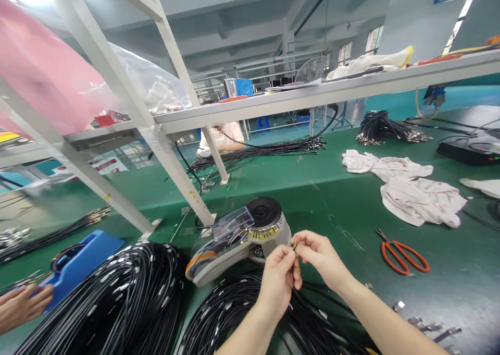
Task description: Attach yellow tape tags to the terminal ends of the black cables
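My left hand (pixel 276 277) is closed in a pinch around the end of a thin black cable, which hangs down below the fingers. Against it, my right hand (pixel 321 256) pinches the same cable tip; a small yellowish bit shows between the fingertips, too small to name. Just behind both hands stands a grey tape dispenser (pixel 230 264) with a black round top (pixel 263 212) and short yellow strips around its rim. Under my forearms lies a big coil of black cables (pixel 222 305) with white labels.
Another coil of black cables (pixel 128 287) lies left, beside a blue tape holder (pixel 88 261) and a co-worker's hand (pixel 27 305). Orange-handled scissors (pixel 404 256), white gloves (pixel 424 198) and metal connectors (pixel 429 326) are right. A shelf beam (pixel 312 94) crosses above; a person (pixel 224 136) sits opposite.
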